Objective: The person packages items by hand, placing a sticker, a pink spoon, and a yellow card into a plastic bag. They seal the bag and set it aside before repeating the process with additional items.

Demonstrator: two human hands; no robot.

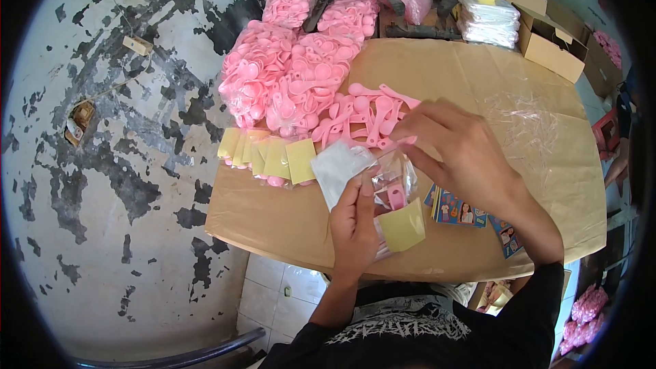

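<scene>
**Clear bag (396, 188) held above the paper-covered table (478, 82)**

The left hand (355, 225) pinches the clear bag between thumb and fingers. A pink spoon (396, 197) and a yellow card (403, 227) sit inside it. The right hand (458, 154) hovers at the bag's top, fingers bent down; whether they grip anything cannot be told. Loose spoons (369, 119) lie just beyond the bag.

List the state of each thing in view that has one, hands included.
left hand: gripping the clear bag from below
clear bag: held off the table, pink piece inside
right hand: fingers bent at the bag's top, grip unclear
loose pink spoons: unpacked, heaped on the table
spoon sacks: full, piled up
yellow-carded packets: filled, lying in a row
cardboard box: flaps open
</scene>
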